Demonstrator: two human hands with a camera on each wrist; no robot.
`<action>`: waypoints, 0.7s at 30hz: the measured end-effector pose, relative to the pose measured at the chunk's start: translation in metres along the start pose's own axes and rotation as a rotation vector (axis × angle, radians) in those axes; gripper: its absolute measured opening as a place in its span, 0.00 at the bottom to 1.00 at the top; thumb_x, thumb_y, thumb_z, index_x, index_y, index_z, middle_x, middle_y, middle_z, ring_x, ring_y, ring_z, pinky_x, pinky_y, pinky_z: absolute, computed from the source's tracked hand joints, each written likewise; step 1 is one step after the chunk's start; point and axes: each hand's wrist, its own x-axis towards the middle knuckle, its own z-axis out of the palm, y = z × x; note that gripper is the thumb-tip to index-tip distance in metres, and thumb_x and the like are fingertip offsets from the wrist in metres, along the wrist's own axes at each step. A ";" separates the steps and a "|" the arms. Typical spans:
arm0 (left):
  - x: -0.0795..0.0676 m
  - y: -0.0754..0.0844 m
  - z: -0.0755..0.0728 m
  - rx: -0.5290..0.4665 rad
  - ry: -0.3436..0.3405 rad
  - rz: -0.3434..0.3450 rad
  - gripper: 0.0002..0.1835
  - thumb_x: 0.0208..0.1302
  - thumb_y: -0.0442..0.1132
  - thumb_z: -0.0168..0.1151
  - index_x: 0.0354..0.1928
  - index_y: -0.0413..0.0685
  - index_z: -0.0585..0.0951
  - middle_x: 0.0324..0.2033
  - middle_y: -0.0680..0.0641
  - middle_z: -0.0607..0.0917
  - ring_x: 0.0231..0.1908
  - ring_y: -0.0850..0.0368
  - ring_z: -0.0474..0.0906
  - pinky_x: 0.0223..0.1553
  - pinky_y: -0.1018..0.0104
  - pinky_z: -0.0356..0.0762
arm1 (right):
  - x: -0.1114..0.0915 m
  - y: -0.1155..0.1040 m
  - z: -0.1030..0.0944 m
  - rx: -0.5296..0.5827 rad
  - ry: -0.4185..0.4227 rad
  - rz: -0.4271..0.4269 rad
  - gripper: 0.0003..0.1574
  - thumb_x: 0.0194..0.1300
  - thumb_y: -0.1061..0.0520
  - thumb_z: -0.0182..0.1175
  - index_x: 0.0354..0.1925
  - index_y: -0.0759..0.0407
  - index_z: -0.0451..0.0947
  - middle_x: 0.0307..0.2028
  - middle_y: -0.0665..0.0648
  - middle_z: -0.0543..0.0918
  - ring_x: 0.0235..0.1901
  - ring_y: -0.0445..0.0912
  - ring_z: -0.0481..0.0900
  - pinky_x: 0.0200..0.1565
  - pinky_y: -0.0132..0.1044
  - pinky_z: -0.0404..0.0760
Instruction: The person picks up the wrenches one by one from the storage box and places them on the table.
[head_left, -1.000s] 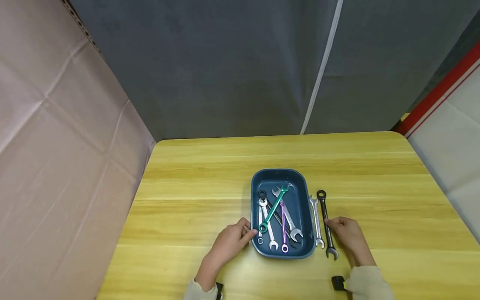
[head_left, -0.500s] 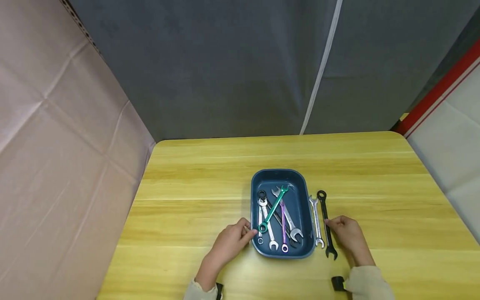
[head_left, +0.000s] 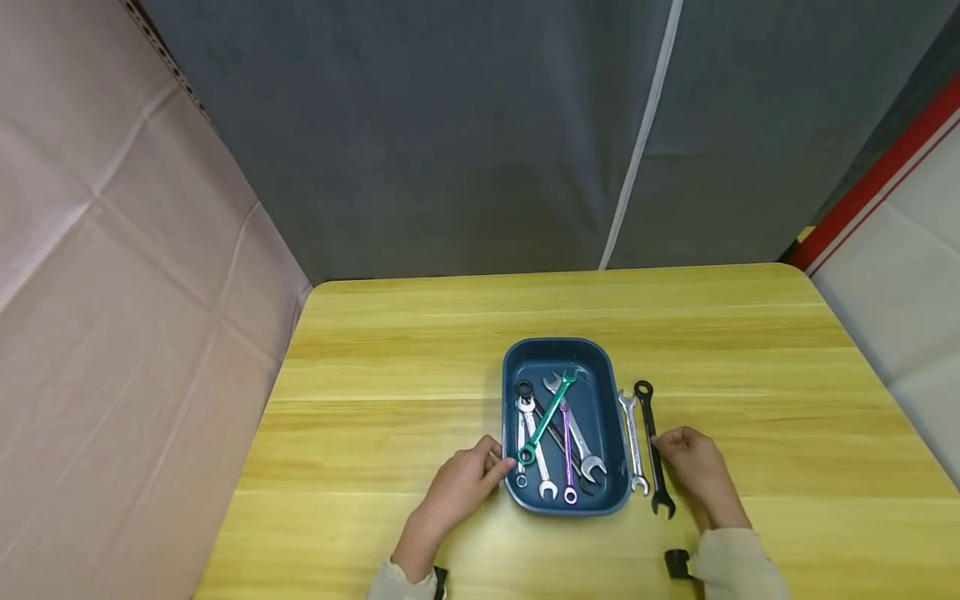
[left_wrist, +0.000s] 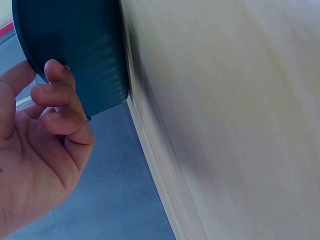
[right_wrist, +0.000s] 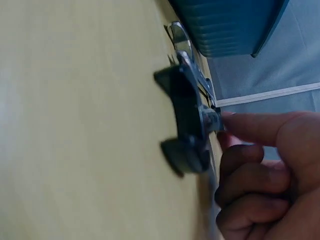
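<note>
A dark blue tray (head_left: 558, 343) holds several wrenches, among them a green wrench (head_left: 547, 421) lying across the others and a purple wrench (head_left: 567, 454). My left hand (head_left: 461, 483) pinches the tray's left rim, thumb over the edge; in the left wrist view the fingers (left_wrist: 57, 95) curl against its outer wall. To the right of the tray a silver wrench (head_left: 633, 442) and a black combination wrench (head_left: 657, 467) lie side by side, roughly parallel. My right hand (head_left: 697, 467) pinches the black wrench at mid-shaft, and its open end (right_wrist: 187, 115) points at the right wrist camera.
The wooden table (head_left: 390, 350) ends at a grey curtain (head_left: 450, 167) behind. A pinkish cloth (head_left: 135, 292) hangs at the left, and a white panel (head_left: 915, 358) with a red edge stands at the right. Black straps show near both cuffs.
</note>
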 end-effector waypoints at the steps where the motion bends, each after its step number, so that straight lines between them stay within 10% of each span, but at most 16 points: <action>1: 0.000 0.000 0.000 -0.001 -0.001 -0.001 0.15 0.69 0.55 0.54 0.40 0.51 0.75 0.16 0.61 0.69 0.17 0.68 0.63 0.21 0.73 0.62 | 0.000 -0.001 -0.001 0.011 0.006 -0.004 0.19 0.72 0.54 0.50 0.43 0.71 0.74 0.42 0.68 0.82 0.32 0.45 0.73 0.31 0.35 0.72; 4: 0.000 0.001 0.000 -0.001 -0.001 -0.003 0.14 0.70 0.54 0.54 0.40 0.51 0.75 0.16 0.60 0.70 0.18 0.68 0.63 0.21 0.72 0.62 | -0.002 -0.006 -0.003 0.041 0.032 -0.029 0.21 0.74 0.52 0.47 0.46 0.71 0.74 0.48 0.69 0.83 0.31 0.41 0.75 0.30 0.33 0.72; 12: 0.000 0.001 0.000 0.003 -0.004 -0.010 0.16 0.69 0.56 0.54 0.40 0.51 0.75 0.16 0.61 0.70 0.17 0.68 0.63 0.21 0.72 0.62 | -0.011 -0.048 -0.011 0.157 0.060 -0.086 0.29 0.71 0.41 0.53 0.51 0.67 0.72 0.16 0.46 0.64 0.15 0.38 0.61 0.19 0.33 0.64; 21: 0.000 0.001 0.000 0.004 0.000 -0.008 0.15 0.69 0.55 0.54 0.40 0.51 0.76 0.17 0.60 0.72 0.19 0.68 0.64 0.22 0.72 0.64 | -0.018 -0.089 -0.004 0.185 0.065 -0.190 0.22 0.70 0.49 0.56 0.48 0.68 0.76 0.19 0.44 0.66 0.20 0.38 0.60 0.25 0.33 0.62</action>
